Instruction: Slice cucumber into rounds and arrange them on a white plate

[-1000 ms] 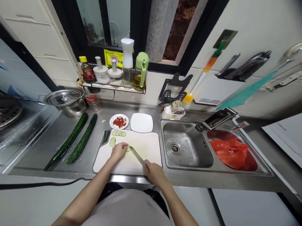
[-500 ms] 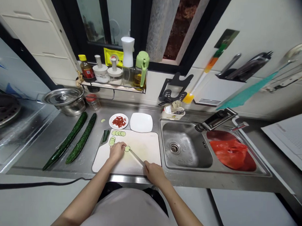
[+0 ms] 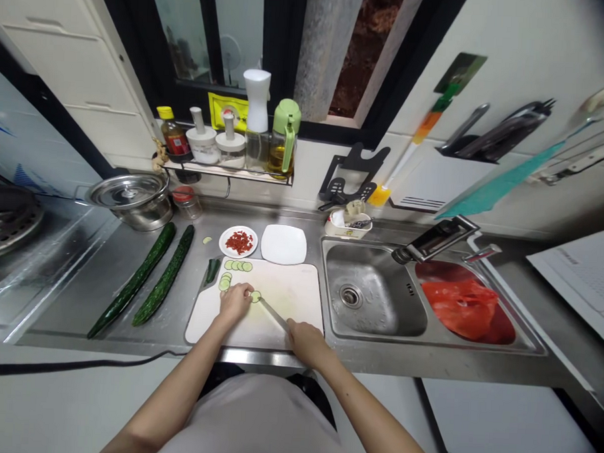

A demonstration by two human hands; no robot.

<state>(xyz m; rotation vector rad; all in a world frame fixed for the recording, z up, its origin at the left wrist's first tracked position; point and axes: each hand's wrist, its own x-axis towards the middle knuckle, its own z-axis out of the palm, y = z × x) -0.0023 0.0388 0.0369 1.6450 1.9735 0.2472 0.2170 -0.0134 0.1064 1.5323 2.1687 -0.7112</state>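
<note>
My left hand (image 3: 235, 303) is low over the white cutting board (image 3: 279, 285), its fingers drawn together at the left edge of a round cucumber slice (image 3: 255, 296). A knife (image 3: 275, 315) is in my closed right hand (image 3: 307, 343), its blade slanting up and left so that the tip meets the slice. Beyond my left hand, several cucumber slices (image 3: 237, 266) lie in an overlapping row, and a few more slices (image 3: 224, 281) sit just below them. Dark green cucumber pieces (image 3: 212, 270) rest at the board's upper left corner.
Two whole cucumbers (image 3: 164, 276) lie left of the board. Behind it stand a plate of chopped red bits (image 3: 238, 242) and a white square plate (image 3: 284, 244). A steel sink (image 3: 379, 290) adjoins on the right, with a red plastic bag (image 3: 458, 307) in its second basin.
The view has shifted very slightly. My hands, the knife and the cucumber slice stay in nearly the same places on the board.
</note>
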